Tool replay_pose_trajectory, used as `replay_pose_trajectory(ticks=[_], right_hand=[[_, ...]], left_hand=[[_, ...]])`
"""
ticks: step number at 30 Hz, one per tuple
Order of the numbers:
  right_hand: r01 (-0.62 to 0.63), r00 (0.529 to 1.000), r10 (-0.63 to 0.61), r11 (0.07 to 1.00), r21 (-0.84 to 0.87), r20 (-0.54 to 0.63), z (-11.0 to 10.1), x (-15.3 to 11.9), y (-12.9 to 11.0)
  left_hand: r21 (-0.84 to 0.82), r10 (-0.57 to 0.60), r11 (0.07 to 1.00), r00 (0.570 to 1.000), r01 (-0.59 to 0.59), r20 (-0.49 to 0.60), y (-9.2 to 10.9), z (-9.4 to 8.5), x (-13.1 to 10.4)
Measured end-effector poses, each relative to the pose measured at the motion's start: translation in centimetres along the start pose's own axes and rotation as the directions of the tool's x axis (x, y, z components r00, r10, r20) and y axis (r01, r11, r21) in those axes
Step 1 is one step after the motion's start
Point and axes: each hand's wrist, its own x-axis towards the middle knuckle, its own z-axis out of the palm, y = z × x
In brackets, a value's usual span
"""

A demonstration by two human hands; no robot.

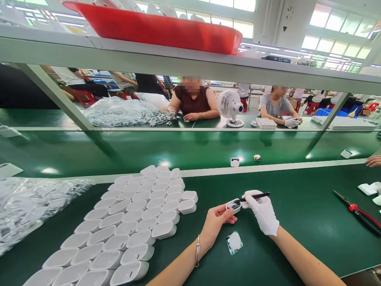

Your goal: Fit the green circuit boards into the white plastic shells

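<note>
My bare left hand [216,222] grips a small white plastic housing [233,205], its open side facing up with dark parts inside. In my white-gloved right hand [262,210] is a pair of black tweezers [253,197], held like a pen. The tweezers' tip reaches into the housing; exactly what it touches is too small to tell. On the green table just below my hands lies a small circuit board [234,242] with a white pad on top. To the left stand rows of white housings [133,216], packed close together, open side up.
Red-handled pliers [355,210] lie at the right, near white parts [367,189]. A clear bag of parts [32,202] is at the left. One housing [235,162] and another board [256,157] sit farther back. A shelf [178,59] bearing a red tray [157,29] crosses above; co-workers sit opposite.
</note>
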Motion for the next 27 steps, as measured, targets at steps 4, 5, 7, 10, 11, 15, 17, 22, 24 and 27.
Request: replay_pose_trajectory(ticks=[4,5,7,10,11,15,17,22,24,27], right_hand=[[-0.003,0.998,0.008,0.998,-0.065,0.070,0.2,0.0,-0.4],[-0.014,0.997,0.020,0.997,-0.079,0.070,0.1,0.0,-0.7],[-0.042,0.998,0.046,0.995,-0.085,0.040,-0.1,0.2,-1.3],[-0.072,0.997,0.072,0.997,-0.039,-0.005,-0.5,0.3,-2.3],[-0.079,0.997,0.079,0.997,-0.012,-0.006,-0.6,0.3,-2.5],[-0.094,0.996,0.093,0.994,0.064,0.014,-0.5,0.2,-2.4],[-0.088,0.996,0.089,0.994,0.065,-0.013,-0.3,0.3,-1.8],[-0.087,0.993,0.094,0.992,0.089,-0.077,0.1,0.3,-0.5],[-0.095,0.993,0.100,0.992,0.087,-0.056,0.3,0.1,-0.4],[-0.096,0.995,0.099,0.992,0.078,-0.028,0.4,0.0,-0.6]], left_hand=[[0.023,-0.003,1.000,1.000,0.003,0.012,0.0,0.1,-0.1],[0.027,-0.002,1.000,1.000,0.002,0.010,-0.1,0.2,-0.1],[0.033,-0.001,0.999,1.000,0.001,0.002,-0.2,0.1,0.0],[0.037,0.004,0.999,1.000,-0.003,-0.019,-0.2,0.1,0.1],[0.037,0.006,0.999,1.000,-0.005,-0.025,-0.2,0.1,0.1],[0.032,0.011,0.999,0.999,-0.009,-0.037,-0.1,0.1,0.0],[0.031,0.014,0.999,0.999,-0.013,-0.042,-0.1,0.2,0.0],[0.035,0.017,0.999,0.999,-0.015,-0.049,0.0,0.2,0.0],[0.040,0.017,0.999,0.999,-0.015,-0.045,0.1,0.3,0.0],[0.047,0.019,0.999,0.999,-0.017,-0.046,0.1,0.3,-0.1]])
